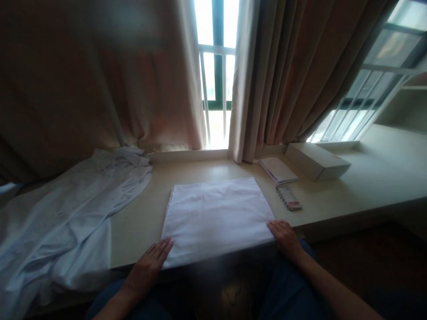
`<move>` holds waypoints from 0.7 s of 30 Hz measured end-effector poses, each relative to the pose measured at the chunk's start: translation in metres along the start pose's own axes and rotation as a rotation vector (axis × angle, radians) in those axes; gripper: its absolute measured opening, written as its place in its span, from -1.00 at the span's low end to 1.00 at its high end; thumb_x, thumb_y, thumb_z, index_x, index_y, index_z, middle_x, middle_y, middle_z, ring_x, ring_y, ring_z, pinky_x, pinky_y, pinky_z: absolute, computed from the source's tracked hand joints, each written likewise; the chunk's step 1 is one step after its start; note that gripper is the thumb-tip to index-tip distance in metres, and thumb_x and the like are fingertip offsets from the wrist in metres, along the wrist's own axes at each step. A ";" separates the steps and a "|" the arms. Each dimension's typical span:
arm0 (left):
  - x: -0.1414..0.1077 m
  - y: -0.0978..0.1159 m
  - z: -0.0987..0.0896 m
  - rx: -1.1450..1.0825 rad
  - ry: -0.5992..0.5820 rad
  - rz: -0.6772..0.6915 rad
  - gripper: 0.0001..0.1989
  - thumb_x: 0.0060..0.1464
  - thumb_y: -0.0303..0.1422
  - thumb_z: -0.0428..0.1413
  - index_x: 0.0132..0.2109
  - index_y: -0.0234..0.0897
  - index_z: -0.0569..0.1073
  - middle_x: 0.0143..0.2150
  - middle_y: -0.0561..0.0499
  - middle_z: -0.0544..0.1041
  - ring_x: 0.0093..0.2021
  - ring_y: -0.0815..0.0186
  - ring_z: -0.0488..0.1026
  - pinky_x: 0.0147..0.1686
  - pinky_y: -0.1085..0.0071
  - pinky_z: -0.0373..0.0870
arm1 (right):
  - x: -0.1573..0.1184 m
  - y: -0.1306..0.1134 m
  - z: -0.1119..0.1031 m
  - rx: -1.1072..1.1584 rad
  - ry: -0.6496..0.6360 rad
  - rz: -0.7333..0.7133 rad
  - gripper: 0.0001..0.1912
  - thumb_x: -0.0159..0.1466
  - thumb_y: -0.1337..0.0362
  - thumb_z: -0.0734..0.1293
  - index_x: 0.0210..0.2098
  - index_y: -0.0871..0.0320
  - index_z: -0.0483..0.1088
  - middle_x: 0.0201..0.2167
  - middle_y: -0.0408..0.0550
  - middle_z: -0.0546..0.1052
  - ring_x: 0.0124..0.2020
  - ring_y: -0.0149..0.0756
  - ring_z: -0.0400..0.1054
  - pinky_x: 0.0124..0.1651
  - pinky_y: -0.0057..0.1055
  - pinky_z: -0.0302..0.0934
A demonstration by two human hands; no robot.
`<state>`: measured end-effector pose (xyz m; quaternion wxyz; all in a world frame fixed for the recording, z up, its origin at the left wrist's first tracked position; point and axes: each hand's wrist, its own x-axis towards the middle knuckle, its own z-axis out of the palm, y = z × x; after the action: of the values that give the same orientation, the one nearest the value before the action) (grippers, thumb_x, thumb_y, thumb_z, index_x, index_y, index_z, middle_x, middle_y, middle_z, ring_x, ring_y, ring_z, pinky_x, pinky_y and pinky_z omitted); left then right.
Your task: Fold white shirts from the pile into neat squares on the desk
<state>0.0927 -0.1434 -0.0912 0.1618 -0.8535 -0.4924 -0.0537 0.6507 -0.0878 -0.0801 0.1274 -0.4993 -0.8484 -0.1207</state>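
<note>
A white cloth (216, 218), folded into a flat rectangle, lies at the front edge of the window ledge. Flat on its front left corner rests my left hand (151, 258), fingers stretched out. My right hand (285, 235) touches the front right corner with its fingers extended. Neither hand grips the fabric. To the left, a loose heap of crumpled white cloth (73, 213) spreads over the ledge and hangs past its front edge.
The pale ledge (133, 231) runs along under brown curtains (283, 66) and a barred window. Right of the folded cloth lie a smaller folded white item (278, 170), a pixelated flat object (288, 198) and a white box (316, 161). My knees are under the ledge's front.
</note>
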 end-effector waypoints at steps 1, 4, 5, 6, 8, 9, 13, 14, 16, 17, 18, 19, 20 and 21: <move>-0.001 0.000 0.000 0.002 -0.001 0.001 -0.29 0.00 -0.67 -0.19 0.28 -0.17 0.27 0.31 -0.05 0.24 0.28 0.23 0.22 0.22 0.18 0.25 | 0.000 0.000 0.000 0.003 0.003 -0.001 -0.48 0.22 0.53 0.13 0.12 0.14 0.36 0.08 0.05 0.45 0.10 -0.14 0.28 0.22 -0.13 0.01; -0.005 0.000 -0.002 0.000 0.002 0.007 -0.29 0.00 -0.68 -0.20 0.28 -0.16 0.27 0.30 -0.02 0.25 0.27 0.26 0.23 0.23 0.20 0.23 | -0.002 0.001 -0.002 0.025 0.014 -0.007 -0.53 0.25 0.50 0.14 0.10 0.14 0.39 0.05 0.05 0.47 0.07 -0.13 0.30 0.20 -0.14 0.04; -0.006 0.000 -0.003 -0.004 0.001 0.008 -0.29 0.00 -0.69 -0.20 0.28 -0.15 0.27 0.30 -0.01 0.26 0.27 0.27 0.23 0.23 0.21 0.23 | -0.002 0.001 -0.003 0.036 0.018 -0.011 -0.55 0.26 0.49 0.14 0.09 0.14 0.39 0.05 0.05 0.47 0.07 -0.13 0.30 0.19 -0.14 0.05; -0.008 -0.001 -0.003 -0.010 -0.002 0.008 -0.28 -0.01 -0.69 -0.20 0.27 -0.16 0.27 0.30 -0.01 0.26 0.27 0.28 0.23 0.24 0.22 0.23 | -0.003 0.001 -0.004 0.048 0.021 -0.020 -0.56 0.27 0.48 0.15 0.08 0.13 0.39 0.05 0.05 0.47 0.06 -0.13 0.30 0.19 -0.15 0.05; -0.010 -0.002 -0.003 -0.025 -0.007 0.005 -0.27 -0.04 -0.70 -0.20 0.27 -0.16 0.28 0.29 0.01 0.27 0.27 0.29 0.23 0.24 0.23 0.22 | -0.005 0.001 -0.006 0.069 0.032 -0.029 -0.58 0.27 0.47 0.15 0.06 0.13 0.41 0.02 0.05 0.49 0.04 -0.13 0.32 0.16 -0.15 0.08; -0.011 -0.002 -0.003 -0.035 -0.006 -0.001 -0.25 -0.06 -0.71 -0.20 0.26 -0.17 0.28 0.29 0.01 0.28 0.27 0.30 0.23 0.25 0.23 0.22 | -0.005 0.002 -0.006 0.077 0.037 -0.032 -0.59 0.27 0.47 0.16 0.05 0.12 0.42 0.01 0.04 0.50 0.03 -0.13 0.32 0.15 -0.15 0.09; -0.012 -0.006 -0.001 -0.093 0.008 -0.032 -0.19 -0.19 -0.72 -0.18 0.24 -0.16 0.32 0.26 0.05 0.33 0.25 0.31 0.25 0.25 0.23 0.22 | -0.005 0.004 -0.006 0.100 0.064 -0.037 -0.57 0.23 0.48 0.16 0.02 0.11 0.45 -0.04 0.03 0.52 -0.01 -0.14 0.35 0.12 -0.15 0.12; -0.012 -0.006 -0.001 -0.109 0.008 -0.036 -0.18 -0.21 -0.72 -0.17 0.23 -0.17 0.33 0.26 0.05 0.33 0.26 0.31 0.25 0.25 0.23 0.22 | -0.005 0.004 -0.006 0.105 0.070 -0.040 -0.56 0.22 0.49 0.16 0.01 0.11 0.45 -0.05 0.03 0.53 -0.02 -0.15 0.35 0.12 -0.15 0.12; -0.011 -0.008 -0.003 -0.144 0.006 -0.036 -0.18 -0.24 -0.71 -0.15 0.23 -0.19 0.33 0.26 0.04 0.33 0.26 0.31 0.24 0.26 0.23 0.21 | -0.003 0.005 -0.006 0.121 0.085 -0.040 -0.54 0.18 0.51 0.16 -0.01 0.11 0.46 -0.06 0.02 0.53 -0.03 -0.16 0.37 0.13 -0.14 0.11; -0.011 -0.008 -0.005 -0.162 0.005 -0.037 -0.18 -0.24 -0.70 -0.14 0.22 -0.20 0.34 0.26 0.03 0.33 0.26 0.30 0.24 0.26 0.23 0.21 | -0.002 0.005 -0.007 0.131 0.089 -0.037 -0.53 0.16 0.52 0.16 -0.01 0.10 0.46 -0.06 0.02 0.53 -0.03 -0.16 0.37 0.15 -0.14 0.10; -0.010 -0.008 -0.006 -0.181 0.008 -0.041 -0.19 -0.25 -0.70 -0.14 0.21 -0.20 0.35 0.25 0.03 0.34 0.25 0.29 0.25 0.26 0.22 0.21 | -0.001 0.004 -0.007 0.142 0.092 -0.032 -0.51 0.15 0.53 0.15 -0.02 0.10 0.46 -0.06 0.02 0.53 -0.03 -0.16 0.37 0.16 -0.14 0.09; -0.009 -0.009 -0.007 -0.201 0.012 -0.051 -0.20 -0.24 -0.70 -0.13 0.19 -0.19 0.37 0.24 0.04 0.36 0.24 0.29 0.27 0.26 0.22 0.22 | 0.000 0.004 -0.007 0.153 0.094 -0.026 -0.50 0.13 0.54 0.15 -0.02 0.10 0.46 -0.06 0.02 0.53 -0.02 -0.16 0.36 0.17 -0.13 0.08; -0.008 -0.009 -0.007 -0.222 0.020 -0.068 -0.22 -0.23 -0.69 -0.13 0.17 -0.17 0.40 0.22 0.05 0.38 0.22 0.29 0.30 0.24 0.22 0.24 | 0.000 0.003 -0.007 0.166 0.093 -0.016 -0.49 0.12 0.54 0.15 -0.02 0.10 0.46 -0.06 0.02 0.53 -0.01 -0.16 0.36 0.18 -0.13 0.07; -0.007 -0.009 -0.007 -0.245 0.027 -0.091 -0.25 -0.22 -0.68 -0.13 0.15 -0.15 0.42 0.19 0.06 0.41 0.21 0.29 0.32 0.23 0.23 0.26 | 0.001 0.003 -0.007 0.180 0.089 -0.002 -0.49 0.11 0.54 0.15 -0.03 0.11 0.47 -0.06 0.02 0.53 -0.01 -0.16 0.36 0.18 -0.14 0.06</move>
<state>0.0815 -0.1469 -0.0847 0.0604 -0.8428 -0.5182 -0.1323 0.6537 -0.0881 -0.0726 0.2090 -0.4792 -0.8499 -0.0662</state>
